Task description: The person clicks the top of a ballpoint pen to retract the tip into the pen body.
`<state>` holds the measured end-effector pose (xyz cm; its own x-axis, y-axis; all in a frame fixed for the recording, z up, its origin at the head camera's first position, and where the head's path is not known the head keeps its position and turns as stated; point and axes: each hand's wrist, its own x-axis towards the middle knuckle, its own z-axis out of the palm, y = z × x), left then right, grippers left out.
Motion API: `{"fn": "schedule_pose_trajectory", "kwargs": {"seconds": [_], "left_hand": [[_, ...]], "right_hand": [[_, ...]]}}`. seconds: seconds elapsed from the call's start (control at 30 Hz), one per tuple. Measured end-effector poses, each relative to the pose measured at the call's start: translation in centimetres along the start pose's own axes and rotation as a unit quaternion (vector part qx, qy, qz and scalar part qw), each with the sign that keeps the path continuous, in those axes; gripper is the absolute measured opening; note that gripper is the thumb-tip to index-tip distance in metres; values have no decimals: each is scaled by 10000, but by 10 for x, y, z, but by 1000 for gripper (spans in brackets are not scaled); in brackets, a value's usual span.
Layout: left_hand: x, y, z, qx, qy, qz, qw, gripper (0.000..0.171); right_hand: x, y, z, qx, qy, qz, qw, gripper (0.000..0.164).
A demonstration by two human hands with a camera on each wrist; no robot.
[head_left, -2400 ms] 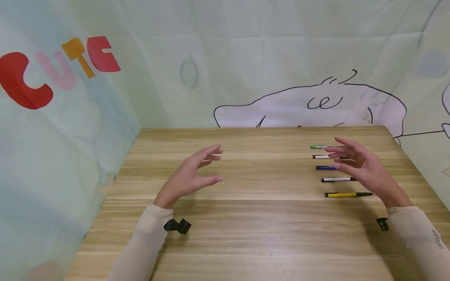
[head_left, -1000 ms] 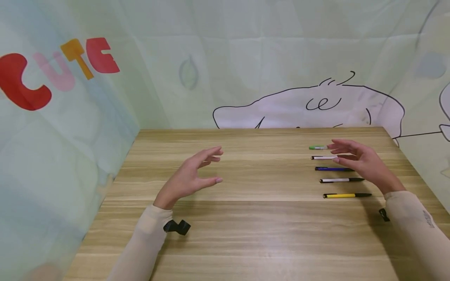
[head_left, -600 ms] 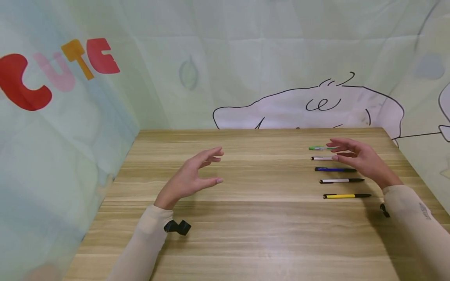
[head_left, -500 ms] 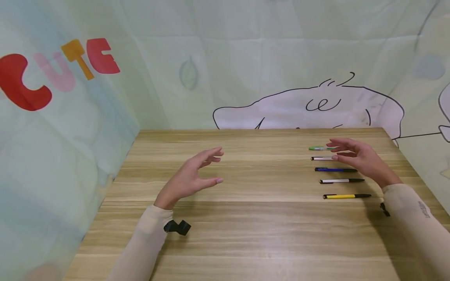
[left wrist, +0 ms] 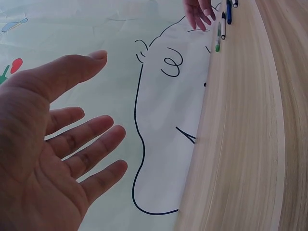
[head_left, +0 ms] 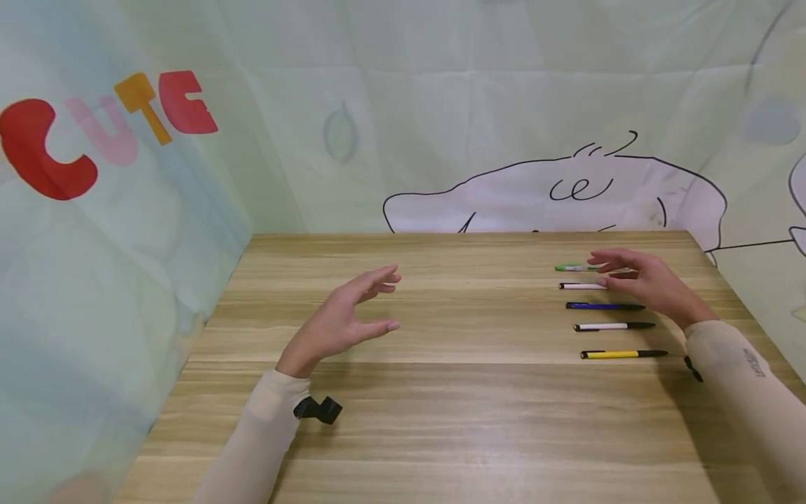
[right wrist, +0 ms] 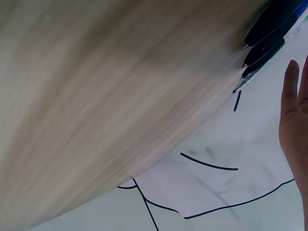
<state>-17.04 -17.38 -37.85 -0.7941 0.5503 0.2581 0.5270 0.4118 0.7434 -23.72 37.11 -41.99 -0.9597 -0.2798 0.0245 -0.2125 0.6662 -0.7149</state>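
While the left hand (head_left: 334, 318) hangs spread with nothing in it, the right hand (head_left: 656, 285), loosely spread too, seems to be reaching over the pens (head_left: 603, 306) on the right of the table (head_left: 441, 434). To take one, its fingers likely must dip and pinch.

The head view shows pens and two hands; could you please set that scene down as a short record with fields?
Left hand: open, holding nothing
Right hand: open, by the green pen and far white pen, holding nothing
Order, far to near: green pen, far white pen, blue pen, near white pen, yellow pen
Surface: wood-grain table
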Motion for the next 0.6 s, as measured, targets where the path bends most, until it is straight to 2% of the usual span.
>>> {"fn": "schedule_pose_trajectory", "kwargs": {"seconds": [0.33, 0.6], "left_hand": [[0, 0, 0, 1, 3, 5, 10000, 83], [0, 0, -1, 24, -8, -27, 10000, 83]], "right_hand": [[8, 5, -1, -461, -49, 58, 9989, 48], [16, 10, 0, -551, -156, 93, 9983, 48]]}}
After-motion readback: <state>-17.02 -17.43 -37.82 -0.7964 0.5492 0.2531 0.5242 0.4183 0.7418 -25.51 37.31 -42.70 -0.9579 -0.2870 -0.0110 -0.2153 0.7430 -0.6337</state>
